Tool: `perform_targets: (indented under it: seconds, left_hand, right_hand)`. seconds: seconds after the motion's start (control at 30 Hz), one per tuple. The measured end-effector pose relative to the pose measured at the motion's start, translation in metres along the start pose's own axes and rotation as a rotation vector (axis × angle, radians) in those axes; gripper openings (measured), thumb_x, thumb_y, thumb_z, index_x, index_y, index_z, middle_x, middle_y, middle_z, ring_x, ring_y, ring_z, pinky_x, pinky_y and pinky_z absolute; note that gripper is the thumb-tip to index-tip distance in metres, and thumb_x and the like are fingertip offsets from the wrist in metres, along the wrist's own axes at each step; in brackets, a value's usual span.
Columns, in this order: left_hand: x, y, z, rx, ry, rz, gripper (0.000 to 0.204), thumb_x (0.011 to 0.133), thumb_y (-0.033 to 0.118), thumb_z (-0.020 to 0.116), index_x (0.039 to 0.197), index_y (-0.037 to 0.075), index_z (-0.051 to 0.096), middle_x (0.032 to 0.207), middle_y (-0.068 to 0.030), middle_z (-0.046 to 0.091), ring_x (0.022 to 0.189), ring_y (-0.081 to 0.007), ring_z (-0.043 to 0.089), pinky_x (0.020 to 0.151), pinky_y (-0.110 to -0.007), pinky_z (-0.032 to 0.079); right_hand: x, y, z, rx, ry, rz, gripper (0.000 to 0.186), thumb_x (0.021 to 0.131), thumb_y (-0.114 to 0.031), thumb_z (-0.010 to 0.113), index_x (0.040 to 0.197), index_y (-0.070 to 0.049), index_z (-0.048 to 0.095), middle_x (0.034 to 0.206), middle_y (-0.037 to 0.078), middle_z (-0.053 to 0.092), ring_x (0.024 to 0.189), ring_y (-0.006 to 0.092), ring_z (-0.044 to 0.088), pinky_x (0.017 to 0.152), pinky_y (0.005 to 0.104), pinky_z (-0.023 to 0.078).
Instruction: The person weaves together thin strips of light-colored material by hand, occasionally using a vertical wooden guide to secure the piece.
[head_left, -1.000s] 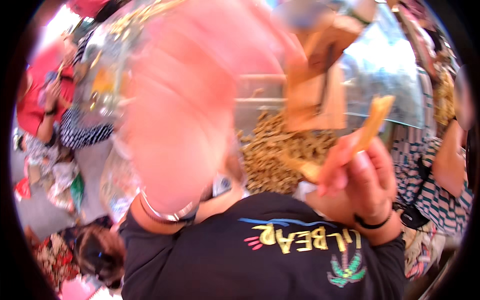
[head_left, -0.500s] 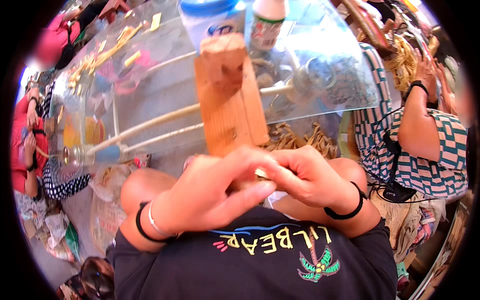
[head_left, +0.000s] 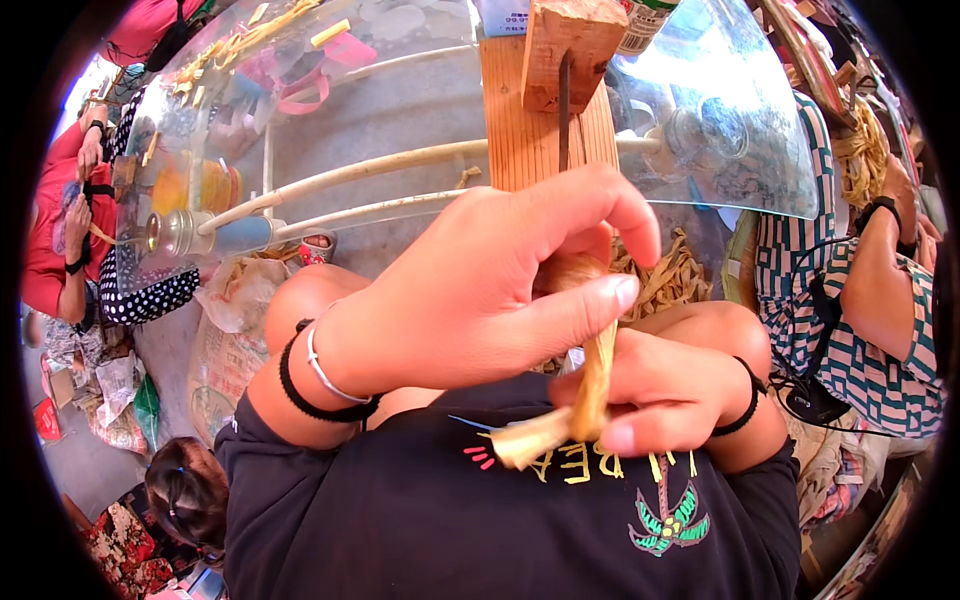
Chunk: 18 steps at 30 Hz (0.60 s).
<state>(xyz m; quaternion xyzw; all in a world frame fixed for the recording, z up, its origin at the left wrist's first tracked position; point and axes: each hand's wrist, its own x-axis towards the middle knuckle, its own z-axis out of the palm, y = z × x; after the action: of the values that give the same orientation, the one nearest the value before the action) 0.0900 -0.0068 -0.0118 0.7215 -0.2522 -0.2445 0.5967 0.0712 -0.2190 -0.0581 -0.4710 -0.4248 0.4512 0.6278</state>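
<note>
A yellowish strip of dried plant fibre, like corn husk, [head_left: 597, 375] is twisted or folded between my two hands in front of my chest. My left hand [head_left: 460, 290] grips its upper part, thumb laid across it and fingers curled round. Below and to the right, the fingers of my right hand [head_left: 685, 385] are closed on the lower part; a short pale end sticks out to the left, slightly blurred. Just beyond my left hand is a wooden board [head_left: 510, 110] with a block [head_left: 575, 55] on it. A thin metal rod [head_left: 564, 110] runs from the block toward me.
A glass tabletop [head_left: 400, 120] on pale tubular legs spreads ahead, with fibre strips [head_left: 240, 40] at its far left. More dried strips [head_left: 675, 280] lie beyond my right knee. People sit at left and right. A sack [head_left: 230, 370] stands by my left leg.
My hands, formerly pressed together, have moved apart, the left higher and the right lower. The fibre strip now shows between them. My view has shifted, placing the board further right.
</note>
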Motion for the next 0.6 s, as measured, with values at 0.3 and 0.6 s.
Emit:
perform_targets:
  seconds: [0.3,0.6]
  left_hand:
    - [-0.02,-0.018,0.003,0.402,0.146,0.287,0.018,0.087,0.008,0.071,0.102,0.0,0.064,0.084,-0.0118,0.065,0.072,-0.0242,0.063,0.062,-0.032,0.05]
    - [-0.012,-0.032,0.0,0.188,0.156,0.594,0.02,0.082,0.003,0.071,0.101,0.001,0.064,0.098,-0.0145,0.062,0.084,-0.0226,0.061,0.071,-0.034,0.05]
  right_hand:
    - [0.0,0.001,0.016,-0.048,0.655,0.042,0.033,0.105,-0.017,0.042,0.084,0.0,0.061,0.068,0.003,0.054,0.059,0.012,0.05,0.057,0.0276,0.04]
    - [0.001,0.009,0.011,-0.225,0.836,-0.22,0.017,0.096,-0.008,0.06,0.106,0.005,0.064,0.091,0.011,0.066,0.076,0.0132,0.059,0.067,0.0263,0.044]
